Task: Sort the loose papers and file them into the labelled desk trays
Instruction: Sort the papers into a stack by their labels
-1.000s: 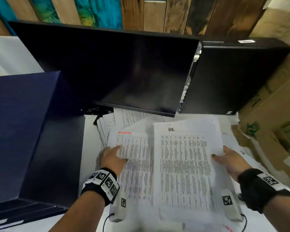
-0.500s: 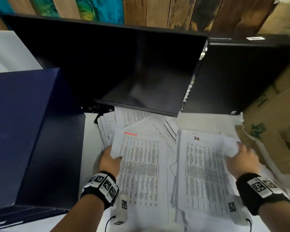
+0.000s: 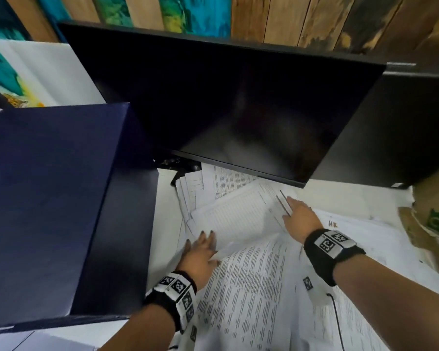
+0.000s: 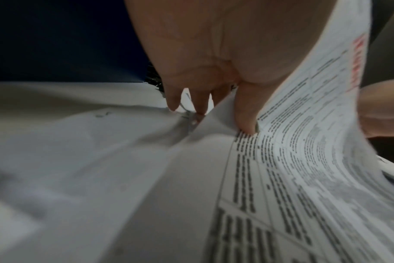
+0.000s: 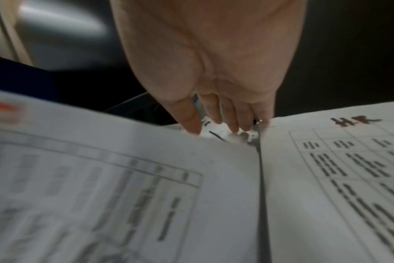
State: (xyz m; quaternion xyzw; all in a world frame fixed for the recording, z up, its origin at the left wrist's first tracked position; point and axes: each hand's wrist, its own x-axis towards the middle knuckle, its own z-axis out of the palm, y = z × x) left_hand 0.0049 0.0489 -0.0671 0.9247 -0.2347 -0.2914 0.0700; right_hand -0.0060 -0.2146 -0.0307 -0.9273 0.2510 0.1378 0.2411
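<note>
Nearest: printed sheets [image 3: 251, 300] cover the white desk [image 3: 165, 214] front to back, table text face up, overlapping loosely. Left hand [image 3: 200, 252] sits at the left edge of the pile, fingers fairly straight and pointing away, fingertips under the near edge of a tilted sheet [image 3: 236, 216]; the left wrist view shows the thumb [image 4: 245, 113] pressing on a curling printed page with red writing at its top, the other fingers down on the papers behind it. Whether it actually pinches that page, can't tell for sure. Right of it, a sheet marked "HR" [image 3: 333, 224] lies flat on the pile, also clear in the right wrist view [image 5: 355, 121]. Right hand [image 3: 298, 214] reaches further back, fingers extended, tips touching the far edge of the tilted sheet; no curl round anything. Dark blue box [image 3: 48, 203] stands left of the papers. Behind: black monitor [image 3: 238, 110] overhanging the far papers, cardboard box [image 3: 433, 214] at right.
</note>
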